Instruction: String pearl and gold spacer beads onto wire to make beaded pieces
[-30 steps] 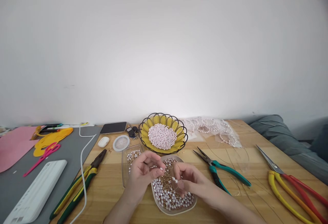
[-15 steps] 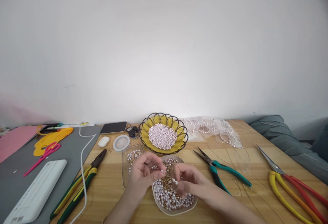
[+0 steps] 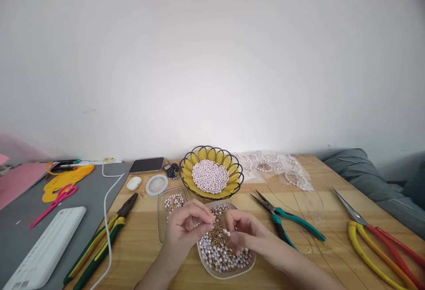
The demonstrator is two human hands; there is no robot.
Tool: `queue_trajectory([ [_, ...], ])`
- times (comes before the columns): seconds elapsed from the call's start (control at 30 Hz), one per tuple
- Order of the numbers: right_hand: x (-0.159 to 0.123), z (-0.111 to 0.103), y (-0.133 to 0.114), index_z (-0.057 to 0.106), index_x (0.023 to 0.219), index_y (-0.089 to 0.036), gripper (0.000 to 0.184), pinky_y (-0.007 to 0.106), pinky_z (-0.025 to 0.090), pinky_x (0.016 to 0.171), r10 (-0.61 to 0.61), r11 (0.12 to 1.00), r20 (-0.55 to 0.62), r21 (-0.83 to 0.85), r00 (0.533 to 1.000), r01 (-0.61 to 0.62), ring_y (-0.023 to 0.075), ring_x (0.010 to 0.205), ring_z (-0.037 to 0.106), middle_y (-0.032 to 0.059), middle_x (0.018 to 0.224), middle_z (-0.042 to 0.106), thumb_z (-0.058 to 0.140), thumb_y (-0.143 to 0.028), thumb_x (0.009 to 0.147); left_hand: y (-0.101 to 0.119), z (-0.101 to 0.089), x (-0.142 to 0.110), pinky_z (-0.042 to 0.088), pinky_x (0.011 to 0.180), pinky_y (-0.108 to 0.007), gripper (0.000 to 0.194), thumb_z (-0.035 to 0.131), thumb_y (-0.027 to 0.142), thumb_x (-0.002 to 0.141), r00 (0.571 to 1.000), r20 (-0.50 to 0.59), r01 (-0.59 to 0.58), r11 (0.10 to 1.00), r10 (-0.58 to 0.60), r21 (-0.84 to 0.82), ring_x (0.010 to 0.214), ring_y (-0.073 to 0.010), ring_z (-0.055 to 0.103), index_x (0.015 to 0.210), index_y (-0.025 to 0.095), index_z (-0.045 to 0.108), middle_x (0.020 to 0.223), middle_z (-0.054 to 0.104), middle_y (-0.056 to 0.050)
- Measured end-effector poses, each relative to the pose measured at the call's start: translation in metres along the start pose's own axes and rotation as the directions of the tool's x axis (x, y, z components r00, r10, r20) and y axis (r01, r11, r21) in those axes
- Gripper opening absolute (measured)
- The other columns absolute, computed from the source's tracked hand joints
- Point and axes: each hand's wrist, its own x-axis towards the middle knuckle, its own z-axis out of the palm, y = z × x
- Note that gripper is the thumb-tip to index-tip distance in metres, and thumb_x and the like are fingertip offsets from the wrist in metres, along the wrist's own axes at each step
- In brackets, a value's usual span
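My left hand [image 3: 186, 230] hovers over the left rim of a beige dish [image 3: 212, 273] full of white pearls and gold links. Its thumb and fingers are pinched together on something too small to make out. My right hand [image 3: 244, 234] is over the same dish, fingers curled, pinching a short strand of pearls [image 3: 227, 233]. The two hands nearly touch at the fingertips. Behind them stands a yellow wire basket [image 3: 211, 174] heaped with pale pink pearls.
A clear box of pearls [image 3: 169, 208] lies left of the dish. Teal pliers [image 3: 286, 221], red and yellow long pliers [image 3: 378, 237] sit right; green-yellow pliers [image 3: 102, 237], white cable, white case [image 3: 46, 248], pink scissors [image 3: 55, 199] left. Phone [image 3: 147, 165], thread spool [image 3: 157, 184], bagged pearls [image 3: 279, 168] lie behind.
Both hands stay over the dish; the left fingers have closed a little further toward the right fingertips. A pink sheet at the far left has shifted.
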Motion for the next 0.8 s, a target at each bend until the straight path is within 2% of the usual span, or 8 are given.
queue_trajectory([
  [0.13, 0.001, -0.001, 0.001, 0.049, 0.074, -0.020, 0.039, 0.023, 0.031, 0.054, -0.010, 1.000, -0.004, -0.011, 1.000, 0.010, 0.0083, 0.053, 0.045, -0.0067, 0.063, 0.052, 0.079, -0.045, 0.081, 0.002, 0.001, 0.001, 0.053, 0.062, -0.023, 0.006, 0.079, 0.017, 0.086, 1.000, -0.005, -0.009, 1.000, 0.009, 0.022, 0.072, -0.0162, 0.067, 0.088, 0.023, 0.080, 0.087, 0.075, -0.007],
  [0.3, 0.001, -0.003, 0.004, 0.050, 0.076, -0.021, 0.036, 0.022, 0.033, 0.055, -0.015, 1.000, -0.007, 0.006, 1.000, 0.015, 0.0084, 0.054, 0.045, -0.0066, 0.063, 0.053, 0.078, -0.043, 0.081, 0.010, 0.004, 0.007, 0.055, 0.063, -0.024, 0.007, 0.077, 0.020, 0.088, 0.992, -0.009, -0.125, 0.988, 0.127, 0.086, 0.072, -0.0170, 0.070, 0.087, 0.024, 0.082, 0.082, 0.076, -0.007],
  [0.47, 0.001, -0.002, 0.001, 0.049, 0.076, -0.021, 0.037, 0.022, 0.031, 0.053, -0.014, 1.000, -0.008, 0.024, 1.000, 0.014, 0.0083, 0.053, 0.045, -0.0066, 0.063, 0.053, 0.078, -0.043, 0.081, 0.011, 0.001, 0.005, 0.053, 0.059, -0.021, 0.010, 0.077, 0.014, 0.087, 0.995, 0.000, -0.101, 0.981, 0.102, 0.167, 0.072, -0.0158, 0.071, 0.089, 0.023, 0.082, 0.085, 0.077, -0.006],
  [0.63, 0.002, -0.002, 0.001, 0.049, 0.075, -0.021, 0.039, 0.022, 0.030, 0.053, -0.024, 0.999, 0.001, 0.022, 1.000, 0.024, 0.0078, 0.052, 0.044, -0.0067, 0.062, 0.052, 0.079, -0.045, 0.080, 0.007, 0.003, 0.003, 0.059, 0.072, -0.021, 0.017, 0.079, 0.009, 0.084, 0.998, -0.060, -0.033, 0.998, 0.036, 0.057, 0.079, -0.0156, 0.073, 0.094, 0.022, 0.076, 0.084, 0.076, -0.003],
  [0.8, 0.002, -0.002, 0.001, 0.048, 0.074, -0.021, 0.038, 0.021, 0.030, 0.053, -0.034, 0.999, -0.004, 0.013, 0.999, 0.034, 0.0074, 0.052, 0.045, -0.0068, 0.063, 0.053, 0.078, -0.043, 0.081, 0.008, 0.006, 0.006, 0.060, 0.070, -0.020, 0.011, 0.079, 0.011, 0.084, 0.991, -0.069, -0.109, 0.994, 0.111, 0.029, 0.078, -0.0156, 0.073, 0.090, 0.020, 0.075, 0.082, 0.075, -0.004],
])
